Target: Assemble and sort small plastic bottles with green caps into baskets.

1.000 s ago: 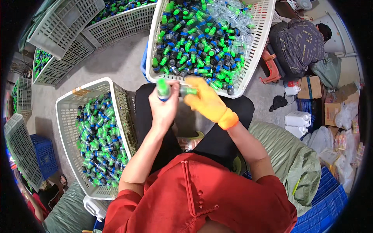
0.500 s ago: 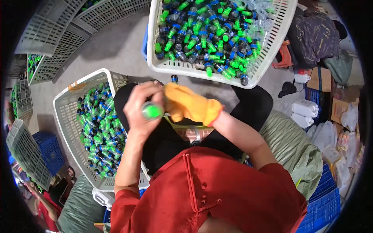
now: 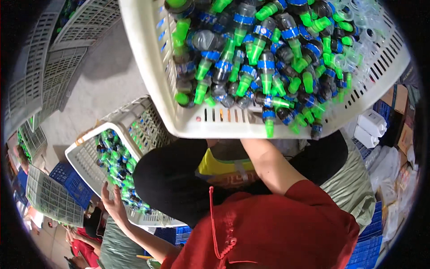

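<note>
My left hand [image 3: 115, 202] is at the rim of the left white basket [image 3: 144, 151], its fingers spread and nothing in them. Inside that basket lies a heap of small dark bottles [image 3: 117, 154] with bright green tops and blue bands. My right forearm [image 3: 273, 167] runs up beneath the large white crate [image 3: 251, 131] in front of me, which hides the right hand. Many more green-topped bottles [image 3: 266, 74] fill this crate, with clear plastic pieces [image 3: 354, 58] at its right side.
A yellow container [image 3: 219, 165] stands between my legs. At left are grey stacked crates [image 3: 58, 62], blue crates [image 3: 74, 184] and another person in red [image 3: 85, 244]. White jugs [image 3: 371, 127], cartons and plastic bags lie at right, near green sacking [image 3: 349, 179].
My view has shifted, so the large crate looms closer. My left hand has moved to the left basket and no longer holds the green-topped bottle. My gloved right hand has gone out of sight.
</note>
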